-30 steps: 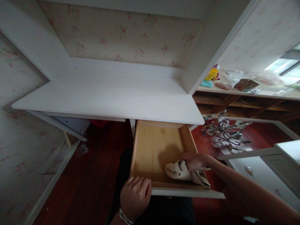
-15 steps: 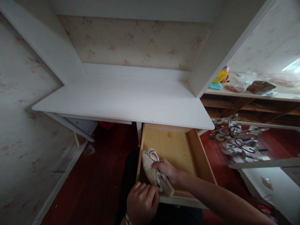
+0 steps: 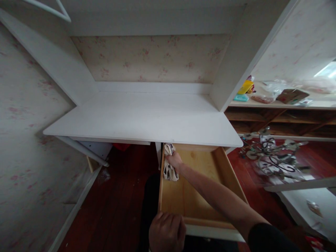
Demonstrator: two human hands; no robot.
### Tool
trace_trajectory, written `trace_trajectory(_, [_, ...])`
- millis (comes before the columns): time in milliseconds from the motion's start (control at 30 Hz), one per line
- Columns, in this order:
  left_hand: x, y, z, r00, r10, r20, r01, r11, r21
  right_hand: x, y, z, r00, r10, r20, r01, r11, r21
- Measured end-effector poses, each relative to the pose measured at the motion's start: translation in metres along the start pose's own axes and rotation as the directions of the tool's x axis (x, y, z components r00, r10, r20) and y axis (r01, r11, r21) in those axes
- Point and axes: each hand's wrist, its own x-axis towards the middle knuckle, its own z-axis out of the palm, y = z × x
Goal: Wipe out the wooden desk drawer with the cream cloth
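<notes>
Head view: cloth [image 3: 170, 174] moved. A second ago it was at the drawer's [image 3: 181, 200] front right, half a second ago front left; now it's at the back left, along the left wall, just below the surface [image 3: 147, 119] edge near frame centre. Reads to me as the working zone having shifted to the back of the drawer; the front and right-hand part of its floor has no cloth on it now.

Pose: right arm comes in from lower right, reaching diagonally up-left, elbow nearly straight, dark sleeve [image 3: 267, 238] now in frame. Right hand [image 3: 174, 160] is palm-down, fingers clamped on the cloth, which sticks out above and below the grip. Left hand [image 3: 167, 231] stays at lower centre, fingers folded over the drawer's front left corner, gripping it; fingertips hidden.
</notes>
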Motion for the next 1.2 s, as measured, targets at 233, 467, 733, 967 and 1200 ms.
trace_trajectory(233, [-0.001,-0.001,0.002,0.997,0.058,-0.043,-0.058,0.998,0.005,-0.064,0.015,-0.026,0.896,-0.424,0.131,0.443,0.841,-0.311])
trace_trajectory(467, [0.003,0.000,-0.001,0.994,0.081,-0.077,-0.085,0.995,-0.043,-0.103,0.043,-0.020,0.383,-0.651,0.655,0.923,0.297,-0.245])
trace_trajectory(733, [0.001,0.002,-0.002,0.999,0.028,-0.028,-0.028,1.000,0.010,-0.078,0.070,-0.006,0.229,-0.739,0.634,0.941,0.000,-0.340])
trace_trajectory(967, [0.001,0.002,0.000,0.999,0.030,-0.015,-0.030,0.999,0.018,-0.044,0.052,-0.011,0.199,-0.723,0.661,0.932,-0.070,-0.357])
trace_trajectory(1200, [0.002,0.003,-0.006,0.999,0.052,-0.006,-0.052,0.999,0.006,0.004,0.008,-0.014,0.440,-0.661,0.608,0.844,0.072,-0.532])
